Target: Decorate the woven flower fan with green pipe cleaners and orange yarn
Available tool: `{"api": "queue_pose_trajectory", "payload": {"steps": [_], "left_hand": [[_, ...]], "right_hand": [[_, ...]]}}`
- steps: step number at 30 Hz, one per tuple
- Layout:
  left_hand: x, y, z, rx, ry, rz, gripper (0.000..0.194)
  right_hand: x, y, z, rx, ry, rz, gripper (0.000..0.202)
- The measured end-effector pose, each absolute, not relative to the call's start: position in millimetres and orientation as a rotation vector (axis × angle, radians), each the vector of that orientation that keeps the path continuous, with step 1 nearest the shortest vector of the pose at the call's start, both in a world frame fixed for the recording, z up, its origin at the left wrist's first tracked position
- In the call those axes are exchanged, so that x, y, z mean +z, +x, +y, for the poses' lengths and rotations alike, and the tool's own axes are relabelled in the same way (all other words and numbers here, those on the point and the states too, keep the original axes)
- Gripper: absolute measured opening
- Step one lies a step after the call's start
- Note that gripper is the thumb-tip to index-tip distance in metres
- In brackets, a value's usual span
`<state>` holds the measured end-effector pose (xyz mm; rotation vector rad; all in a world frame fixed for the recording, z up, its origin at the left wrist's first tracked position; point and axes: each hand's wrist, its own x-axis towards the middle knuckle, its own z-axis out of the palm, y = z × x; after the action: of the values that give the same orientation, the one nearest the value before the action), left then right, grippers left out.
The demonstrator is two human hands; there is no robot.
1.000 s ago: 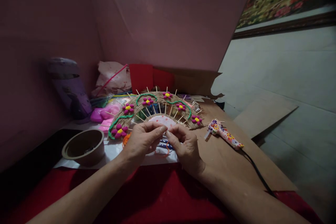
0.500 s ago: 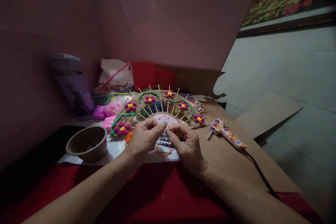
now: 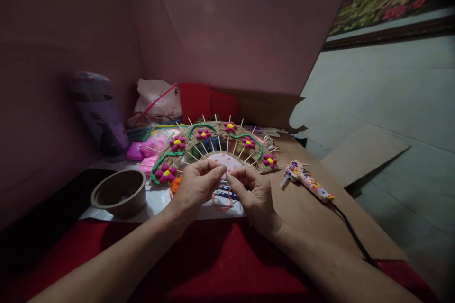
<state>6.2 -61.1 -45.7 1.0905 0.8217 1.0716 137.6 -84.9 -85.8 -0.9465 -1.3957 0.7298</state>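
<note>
Right now I am looking at a woven arch [image 3: 220,130] lying just beyond the hands, its thin sticks [image 3: 227,144] poking out along both curved edges. Magenta flowers [image 3: 166,173] with yellow centres are dotting the band, and a green cord [image 3: 155,168] is winding between them. Inside the curve, a pale spotted piece [image 3: 223,160] is showing, partly covered by the fingers.

Nearer, the left hand [image 3: 197,184] and the right hand [image 3: 256,199] are meeting almost tip to tip, thumbs and forefingers closed in a pinch. Something tiny may be sitting between them, but I cannot tell what. Little is changing: the hands are keeping this same close pose, which I am reading as fine fingertip work away from the arch.

Below them, an orange strand [image 3: 223,209] is curling beside some dark blue items [image 3: 232,196], while an orange bundle [image 3: 175,184] is peeking out by the left hand.

Further out, I am seeing a brown bowl [image 3: 134,203] on the left, with pink packets [image 3: 151,147] and a purple bottle [image 3: 110,128] behind it. On the right, a patterned glue gun [image 3: 308,185] is lying on brown board [image 3: 320,222], its black cable [image 3: 350,228] trailing towards the red cloth [image 3: 213,265].
</note>
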Motion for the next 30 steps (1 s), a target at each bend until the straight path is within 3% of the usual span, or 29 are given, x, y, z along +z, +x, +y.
{"api": "queue_pose_trajectory", "payload": {"steps": [12,30], "left_hand": [[-50.5,5.2,-55.7,1.11,1.018,0.809,0.04],[-52.4,1.9,-55.2,0.953,0.831,0.633,0.001]], "right_hand": [[-85.7,137.2,-84.3,0.706,-0.965,-1.407,0.013],[-83.3,139.8,-88.3,0.745,-0.933,-1.333,0.02]]}}
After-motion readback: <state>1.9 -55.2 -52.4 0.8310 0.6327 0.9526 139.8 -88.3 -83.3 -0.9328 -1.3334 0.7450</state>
